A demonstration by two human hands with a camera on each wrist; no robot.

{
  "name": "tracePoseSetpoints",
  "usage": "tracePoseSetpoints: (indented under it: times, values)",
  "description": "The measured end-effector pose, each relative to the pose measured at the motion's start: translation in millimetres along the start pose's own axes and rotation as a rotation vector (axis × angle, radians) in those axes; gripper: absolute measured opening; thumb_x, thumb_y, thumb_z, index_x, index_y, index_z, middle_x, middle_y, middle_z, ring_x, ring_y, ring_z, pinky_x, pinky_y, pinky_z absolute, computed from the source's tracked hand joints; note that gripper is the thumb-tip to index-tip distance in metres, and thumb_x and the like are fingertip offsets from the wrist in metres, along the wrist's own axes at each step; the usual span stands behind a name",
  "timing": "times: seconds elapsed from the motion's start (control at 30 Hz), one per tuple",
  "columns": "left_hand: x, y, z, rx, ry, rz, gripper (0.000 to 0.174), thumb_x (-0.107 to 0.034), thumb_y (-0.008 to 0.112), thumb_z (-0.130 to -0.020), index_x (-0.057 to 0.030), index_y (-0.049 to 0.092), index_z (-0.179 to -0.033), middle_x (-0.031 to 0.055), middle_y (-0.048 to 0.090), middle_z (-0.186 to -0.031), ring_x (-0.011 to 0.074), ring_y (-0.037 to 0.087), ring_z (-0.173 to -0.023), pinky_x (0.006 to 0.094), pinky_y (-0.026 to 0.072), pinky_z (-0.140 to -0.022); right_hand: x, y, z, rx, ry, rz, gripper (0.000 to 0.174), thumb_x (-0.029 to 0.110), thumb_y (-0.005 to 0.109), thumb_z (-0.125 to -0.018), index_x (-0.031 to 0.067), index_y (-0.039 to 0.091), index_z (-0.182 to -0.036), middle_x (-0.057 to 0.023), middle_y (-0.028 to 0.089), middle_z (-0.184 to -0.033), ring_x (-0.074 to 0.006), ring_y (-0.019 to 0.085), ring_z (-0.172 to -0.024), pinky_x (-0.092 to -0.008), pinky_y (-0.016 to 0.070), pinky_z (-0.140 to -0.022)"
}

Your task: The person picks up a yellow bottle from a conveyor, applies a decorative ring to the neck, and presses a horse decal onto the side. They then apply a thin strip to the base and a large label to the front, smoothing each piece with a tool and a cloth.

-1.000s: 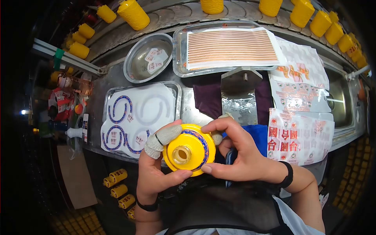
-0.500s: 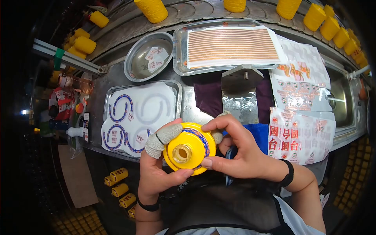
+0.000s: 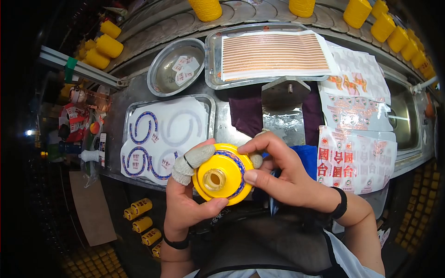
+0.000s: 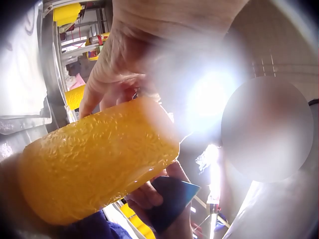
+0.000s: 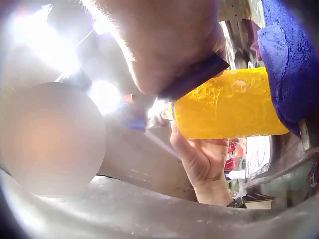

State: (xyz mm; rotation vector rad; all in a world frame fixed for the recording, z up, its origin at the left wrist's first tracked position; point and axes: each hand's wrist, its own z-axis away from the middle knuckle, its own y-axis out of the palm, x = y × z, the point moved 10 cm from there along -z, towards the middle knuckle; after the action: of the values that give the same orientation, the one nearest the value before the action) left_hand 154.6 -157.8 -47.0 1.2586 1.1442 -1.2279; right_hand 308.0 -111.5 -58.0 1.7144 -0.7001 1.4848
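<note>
A yellow bottle (image 3: 234,178) with bumpy sides is between both hands, its clear open neck (image 3: 214,180) facing the head camera. A blue patterned decal strip (image 3: 241,172) curves along its shoulder. My left hand (image 3: 185,201), with a cloth cot (image 3: 197,160) on one finger, grips the bottle's left side, thumb at the lower rim. On the right shoulder, over the strip, rest the thumb and index finger of my right hand (image 3: 287,178). A flat dark blue scraper (image 4: 172,199) sits in the right hand's curled fingers, also in the right wrist view (image 5: 194,79).
A tray (image 3: 211,109) of curved blue decals lies left, below a metal bowl (image 3: 152,76). Behind is a striped decal sheet (image 3: 278,55) on a tray; printed sheets (image 3: 357,160) lie right. A metal stand (image 3: 285,95) rises mid-table. Yellow bottles (image 3: 206,9) line a conveyor behind.
My right thumb has moved from the bottle's lower rim up along the decal strip to its right side. The left hand keeps its grip. Conveyor bottles have shifted right.
</note>
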Motion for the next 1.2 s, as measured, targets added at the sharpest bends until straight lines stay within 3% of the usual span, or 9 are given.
tracePoseSetpoints:
  times: [0.17, 0.67, 0.87, 0.97, 1.2]
  values:
    - [-1.3, 4.3, 1.8, -0.036, 0.011, 0.012, 0.079, -0.006, 0.081, -0.067, 0.001, 0.046, -0.137, 0.0198, 0.044, -0.146, 0.027, 0.05, -0.129, 0.0388, 0.0418, -0.107, 13.4, 0.3, 3.9, 0.0, -0.07, 0.165, 0.047, 0.013, 0.077, -0.079, 0.0004, 0.055, -0.119, -0.0066, 0.053, -0.11, -0.0109, 0.055, -0.089, -0.0201, 0.0451, -0.06]
    - [-4.1, 7.0, 1.6, -0.047, 0.022, -0.002, 0.079, -0.005, 0.079, -0.068, 0.0009, 0.045, -0.138, 0.0185, 0.044, -0.144, 0.026, 0.05, -0.128, 0.0386, 0.0427, -0.106, 3.6, 2.2, 3.7, -0.019, 0.003, 0.041, 0.046, 0.006, 0.072, -0.08, -0.0002, 0.053, -0.121, -0.0073, 0.052, -0.113, -0.0096, 0.055, -0.089, -0.0201, 0.0473, -0.061]
    - [-5.7, 6.8, -0.2, -0.049, 0.05, -0.016, 0.079, -0.006, 0.08, -0.068, 0.0009, 0.045, -0.138, 0.0185, 0.046, -0.142, 0.0252, 0.051, -0.128, 0.0378, 0.0422, -0.106, 11.0, -8.1, 11.8, -0.093, 0.015, 0.139, 0.045, 0.011, 0.076, -0.079, 0.0027, 0.056, -0.118, -0.0044, 0.057, -0.107, -0.0063, 0.054, -0.085, -0.0181, 0.0396, -0.056]
    - [-5.2, 7.2, -0.1, -0.064, 0.045, 0.008, 0.079, -0.007, 0.08, -0.068, 0.0007, 0.045, -0.138, 0.0178, 0.047, -0.141, 0.0245, 0.051, -0.127, 0.0374, 0.042, -0.107, 25.0, -2.0, 11.1, -0.093, -0.126, 0.22, 0.044, 0.013, 0.077, -0.078, 0.004, 0.058, -0.116, -0.0034, 0.058, -0.105, -0.0048, 0.053, -0.084, -0.0176, 0.0361, -0.055]
    - [-5.2, 7.0, -0.4, -0.042, 0.055, -0.031, 0.078, -0.008, 0.08, -0.07, 0.0003, 0.045, -0.138, 0.0165, 0.049, -0.139, 0.0234, 0.052, -0.125, 0.0365, 0.0422, -0.106, 12.9, -1.3, 8.7, -0.134, -0.06, 0.105, 0.037, 0.011, 0.074, -0.081, 0.0038, 0.059, -0.114, -0.004, 0.059, -0.105, -0.0073, 0.056, -0.082, -0.0197, 0.0425, -0.057]
